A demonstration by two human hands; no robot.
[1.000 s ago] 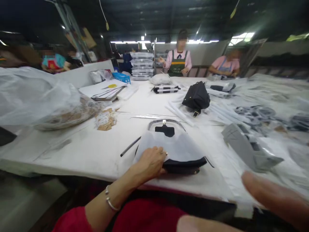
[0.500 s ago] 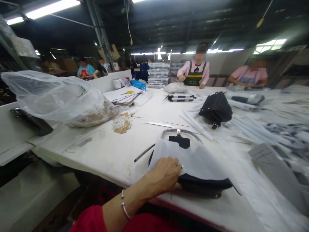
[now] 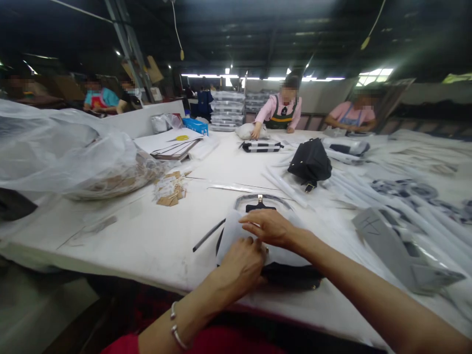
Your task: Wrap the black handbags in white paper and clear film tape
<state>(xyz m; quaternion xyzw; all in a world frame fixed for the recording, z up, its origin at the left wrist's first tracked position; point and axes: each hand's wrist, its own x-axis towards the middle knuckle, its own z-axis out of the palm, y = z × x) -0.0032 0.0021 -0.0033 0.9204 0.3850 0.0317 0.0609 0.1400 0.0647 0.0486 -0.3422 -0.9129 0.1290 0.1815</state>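
A dark handbag lies at the table's front edge, with a white sheet over its upper side. Above it show the looped handle and a black tab with a gold clasp. My left hand presses on the sheet and bag, fingers curled and closed on the bag's front edge; the thumb is mostly hidden. Over the sheet, just beyond the left hand, my right hand has its fingers stretched out to the left. Whether it touches the sheet I cannot tell. A dark strap sticks out on the left.
Brown tags lie left, near a big clear plastic bag. A black backpack and white tubes are to the right, with a grey piece nearer. Across the table, a co-worker reaches toward a pale bundle.
My right hand has come in from the right over the white sheet. My left hand stays on the bag. The view has turned right, and the co-worker's hand has lowered to the pale bundle.
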